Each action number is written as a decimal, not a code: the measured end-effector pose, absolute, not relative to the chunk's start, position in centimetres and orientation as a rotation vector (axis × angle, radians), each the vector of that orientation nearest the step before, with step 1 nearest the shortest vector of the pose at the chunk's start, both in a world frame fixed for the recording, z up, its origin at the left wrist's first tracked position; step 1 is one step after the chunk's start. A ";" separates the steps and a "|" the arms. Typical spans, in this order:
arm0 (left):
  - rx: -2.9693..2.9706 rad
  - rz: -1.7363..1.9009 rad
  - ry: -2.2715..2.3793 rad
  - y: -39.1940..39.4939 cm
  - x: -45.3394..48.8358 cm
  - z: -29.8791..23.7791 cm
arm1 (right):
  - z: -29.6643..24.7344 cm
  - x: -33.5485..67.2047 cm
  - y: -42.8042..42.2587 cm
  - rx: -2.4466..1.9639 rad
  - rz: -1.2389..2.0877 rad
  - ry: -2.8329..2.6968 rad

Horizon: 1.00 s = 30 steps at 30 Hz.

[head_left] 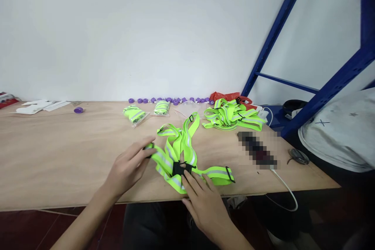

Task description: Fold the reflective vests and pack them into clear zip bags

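A neon-yellow reflective vest (pixel 168 160) made of elastic straps with silver stripes lies near the table's front edge. Its black plastic centre piece (pixel 179 168) sits where the straps meet. At the left side of the vest, my left hand (pixel 129 166) pinches a strap end by its black fitting between thumb and fingers. My right hand (pixel 205 201) rests with fingers stretched out, the tips touching the lower edge of the centre piece and the straps around it. To the right, one strap loop ends in a black slider (pixel 230 174).
Behind the vest lie two bagged strap bundles (pixel 135 115) and a clear bag (pixel 191 108). Several purple rolls (pixel 145 100) line the wall. A loose strap pile (pixel 231 115) is at right, near a blurred-out object (pixel 257 150), a cable (pixel 288 191) and a computer mouse (pixel 299 156).
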<state>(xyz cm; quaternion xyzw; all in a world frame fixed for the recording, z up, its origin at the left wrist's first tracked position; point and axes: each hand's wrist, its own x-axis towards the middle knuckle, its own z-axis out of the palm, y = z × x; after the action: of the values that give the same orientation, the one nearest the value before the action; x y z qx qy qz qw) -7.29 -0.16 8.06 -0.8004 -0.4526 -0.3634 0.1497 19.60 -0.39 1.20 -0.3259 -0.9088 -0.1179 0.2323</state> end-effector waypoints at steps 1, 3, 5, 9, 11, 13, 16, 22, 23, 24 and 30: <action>-2.252 -1.088 -1.213 1.1 -5.3 8.3 | 0.6 18.9 -0.3 -0.902 -0.293 -2.496; -2.231 -1.073 -1.139 3.3 -1.0 7.6 | -0.4 18.4 0.0 -0.931 -0.217 -2.480; -2.445 -0.815 -1.245 4.8 3.0 5.9 | -0.6 19.0 0.2 -0.945 -0.105 -2.480; -2.655 -0.535 -1.505 4.6 6.3 2.7 | -0.2 22.8 0.2 -0.749 -0.068 -2.413; -2.696 -0.547 -1.493 3.2 6.0 2.2 | -0.3 25.5 0.4 -0.898 -0.237 -2.183; -2.729 -0.563 -1.479 1.6 5.4 2.2 | -0.5 27.7 1.2 -1.299 -0.334 -1.944; -2.717 -0.641 -1.575 -0.3 5.1 2.0 | -0.7 29.4 3.1 -1.685 -0.108 -1.906; -2.669 -0.709 -1.562 -1.5 5.6 0.7 | 2.2 26.9 5.6 -1.527 0.586 -1.813; -2.647 -0.704 -1.570 -1.5 5.8 0.6 | 2.8 25.6 5.6 -1.446 0.550 -1.847; -2.622 -0.690 -1.594 -1.5 5.9 0.4 | 3.4 24.0 5.5 -1.354 0.480 -1.934; -2.761 -0.720 -1.670 -2.2 5.0 0.1 | 3.8 16.3 5.4 -0.792 0.217 -2.635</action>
<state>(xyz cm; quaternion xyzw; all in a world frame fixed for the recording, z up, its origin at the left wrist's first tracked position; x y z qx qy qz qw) 5.01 -2.23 0.13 -0.8322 -0.5036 -0.2169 -0.0821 16.31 5.43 3.79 -0.2816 -0.9374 0.0771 0.1897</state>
